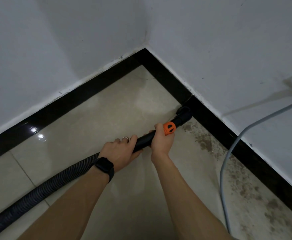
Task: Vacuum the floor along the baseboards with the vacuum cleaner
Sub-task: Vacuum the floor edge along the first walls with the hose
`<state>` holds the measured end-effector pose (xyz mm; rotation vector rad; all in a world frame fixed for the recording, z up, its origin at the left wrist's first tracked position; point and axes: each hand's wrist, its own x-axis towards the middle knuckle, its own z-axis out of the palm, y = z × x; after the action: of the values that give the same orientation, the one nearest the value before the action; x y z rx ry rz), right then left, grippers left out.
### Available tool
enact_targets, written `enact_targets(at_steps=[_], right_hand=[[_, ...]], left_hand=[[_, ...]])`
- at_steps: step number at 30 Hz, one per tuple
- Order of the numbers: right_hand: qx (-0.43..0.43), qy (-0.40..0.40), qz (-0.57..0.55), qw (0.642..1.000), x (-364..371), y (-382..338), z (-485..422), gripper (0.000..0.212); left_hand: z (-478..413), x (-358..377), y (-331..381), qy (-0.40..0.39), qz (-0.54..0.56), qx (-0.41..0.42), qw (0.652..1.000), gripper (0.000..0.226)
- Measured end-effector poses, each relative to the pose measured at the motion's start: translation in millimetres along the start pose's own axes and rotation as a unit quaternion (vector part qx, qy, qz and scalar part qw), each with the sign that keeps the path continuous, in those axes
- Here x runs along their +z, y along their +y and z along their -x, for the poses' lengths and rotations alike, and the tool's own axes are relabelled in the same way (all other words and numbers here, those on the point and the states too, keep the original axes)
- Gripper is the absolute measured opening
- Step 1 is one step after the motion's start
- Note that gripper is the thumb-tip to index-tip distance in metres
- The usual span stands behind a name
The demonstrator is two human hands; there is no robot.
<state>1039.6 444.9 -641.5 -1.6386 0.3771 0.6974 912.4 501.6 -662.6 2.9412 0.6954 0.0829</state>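
Head view: the left hand (119,151) and right hand (160,140) both have fingers wrapped round the vacuum tube (143,140), right just behind its orange collar (169,128); the nozzle (183,114) sits at the baseboard (212,124).

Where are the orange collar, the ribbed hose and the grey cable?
orange collar (169,128): head view, on its rounded side.
ribbed hose (37,196): head view, mid-length on the ribs.
grey cable (221,174): head view, on the hanging stretch.

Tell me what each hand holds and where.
Both grip the vacuum's black wand: left hand near the ribbed hose, right hand just behind the orange collar.
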Motion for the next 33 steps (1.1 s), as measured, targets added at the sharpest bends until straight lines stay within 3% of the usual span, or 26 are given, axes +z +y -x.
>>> enact_targets(at_steps=[6,14,20,27,33], right_hand=[[-0.007,0.003,0.04,0.999,10.4,-2.9,-7.7,0.028],[-0.026,-0.039,0.102,0.994,39.6,-19.3,-6.8,0.044],[-0.016,0.016,0.114,0.993,25.0,1.9,6.9,0.04],[0.032,0.032,-0.014,0.999,9.3,36.9,47.6,0.031],[0.053,0.043,-0.096,0.993,-11.8,42.9,69.7,0.027]], left_hand=[[-4.9,-13.0,-5.0,-0.108,0.081,-0.09,0.987,0.048],[-12.1,-19.7,-20.2,-0.133,0.145,-0.139,0.971,0.042],[9.3,-23.3,-16.8,-0.154,0.131,-0.099,0.974,0.041],[47.1,-29.6,-26.3,-0.188,0.072,-0.025,0.979,0.04],[57.8,-26.9,-26.8,-0.177,0.034,0.046,0.983,0.068]])
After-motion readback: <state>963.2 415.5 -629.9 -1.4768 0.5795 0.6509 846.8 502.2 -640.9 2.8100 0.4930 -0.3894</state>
